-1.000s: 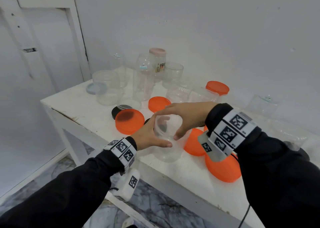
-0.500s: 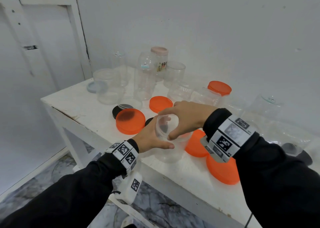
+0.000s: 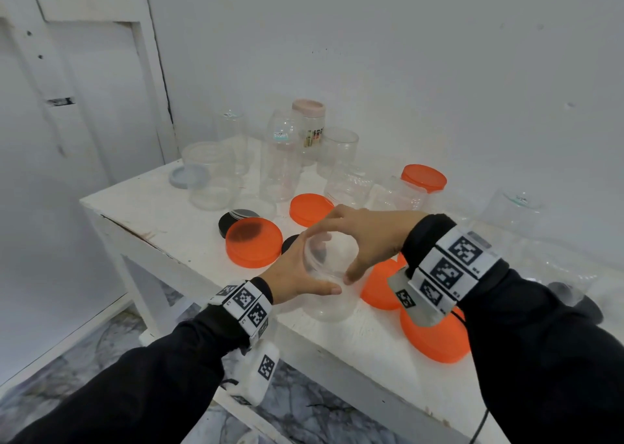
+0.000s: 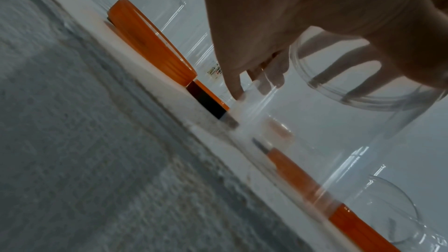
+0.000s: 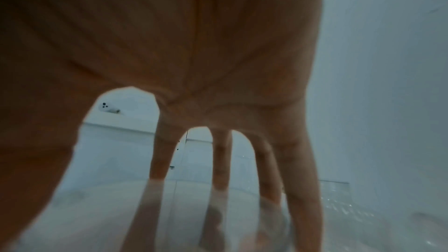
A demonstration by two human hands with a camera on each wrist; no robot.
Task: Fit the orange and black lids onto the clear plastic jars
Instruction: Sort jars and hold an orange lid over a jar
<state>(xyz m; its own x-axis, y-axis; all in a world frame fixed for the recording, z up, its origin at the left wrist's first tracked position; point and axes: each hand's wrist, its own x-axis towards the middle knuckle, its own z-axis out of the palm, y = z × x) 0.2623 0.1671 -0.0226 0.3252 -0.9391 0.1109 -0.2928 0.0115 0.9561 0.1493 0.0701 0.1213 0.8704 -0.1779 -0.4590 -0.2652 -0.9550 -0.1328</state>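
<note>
orange lids (image 3: 254, 247): 5 | black lids (image 3: 227, 222): at least 2 | clear jars (image 3: 329, 281): roughly 10 | hands (image 3: 366, 237): 2

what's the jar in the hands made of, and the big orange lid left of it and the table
Jar: clear thin plastic, glossy; fingers show through it. Orange lid: seemingly translucent plastic, a dark patch shows through. Table: probably white-painted wood, chipped and scuffed at the edge.

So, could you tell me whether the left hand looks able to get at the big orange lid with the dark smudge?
Probably yes: the orange lid lies uncovered just beyond the left hand, but that hand holds the clear jar.
</note>
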